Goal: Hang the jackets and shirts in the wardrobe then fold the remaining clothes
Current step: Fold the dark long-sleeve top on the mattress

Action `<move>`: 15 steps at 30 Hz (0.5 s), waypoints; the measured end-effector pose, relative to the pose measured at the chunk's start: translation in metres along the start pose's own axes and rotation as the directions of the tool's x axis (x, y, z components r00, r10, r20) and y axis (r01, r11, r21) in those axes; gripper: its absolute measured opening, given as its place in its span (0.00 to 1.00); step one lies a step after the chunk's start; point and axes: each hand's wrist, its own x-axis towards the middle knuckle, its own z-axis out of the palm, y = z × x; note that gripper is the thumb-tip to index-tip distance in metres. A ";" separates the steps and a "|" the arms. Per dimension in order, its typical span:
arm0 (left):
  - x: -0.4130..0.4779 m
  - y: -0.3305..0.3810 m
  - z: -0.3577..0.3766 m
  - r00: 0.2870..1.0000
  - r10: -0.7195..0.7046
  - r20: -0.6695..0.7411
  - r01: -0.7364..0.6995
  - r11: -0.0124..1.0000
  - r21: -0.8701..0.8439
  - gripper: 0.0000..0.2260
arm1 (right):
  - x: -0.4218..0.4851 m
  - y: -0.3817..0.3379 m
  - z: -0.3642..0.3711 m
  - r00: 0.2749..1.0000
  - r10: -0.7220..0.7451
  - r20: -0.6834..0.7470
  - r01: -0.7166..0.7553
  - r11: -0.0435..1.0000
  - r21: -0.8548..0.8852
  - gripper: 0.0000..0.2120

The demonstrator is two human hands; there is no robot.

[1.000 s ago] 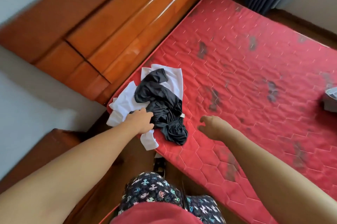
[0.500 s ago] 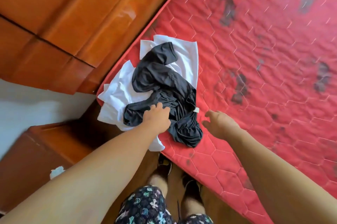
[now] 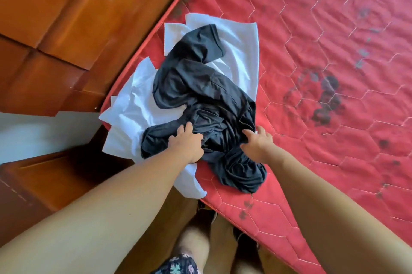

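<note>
Both hands have closed in on the pile: we now have the left hand (image 3: 186, 143) down on the dark shirt (image 3: 196, 86) and the right hand (image 3: 256, 144) touching its folds, shirt crumpled over the white garment (image 3: 138, 113) at the mattress (image 3: 312, 73) corner. Soft, light, floppy cloth, so we'd grab collar or shoulders, buried somewhere in the bunch, not mid-body. Both arms reach forward almost straight; right fingers spread and relaxed, left fingers lie on the fabric, we can't tell if they're pinching it.
</note>
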 end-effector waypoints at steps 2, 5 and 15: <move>0.001 0.000 0.000 1.000 0.006 -0.029 -0.005 1.000 0.029 0.18 | 0.010 -0.003 0.002 1.000 -0.005 -0.028 0.008 0.996 0.091 0.21; -0.003 0.006 -0.004 0.996 0.021 -0.085 -0.015 0.998 0.068 0.16 | 0.012 -0.003 -0.002 0.980 0.051 -0.193 0.026 0.926 0.378 0.18; -0.079 0.059 -0.087 0.932 0.178 -0.317 -0.246 0.950 -0.191 0.34 | -0.123 -0.015 -0.079 0.961 0.167 -0.220 0.158 0.322 0.933 0.10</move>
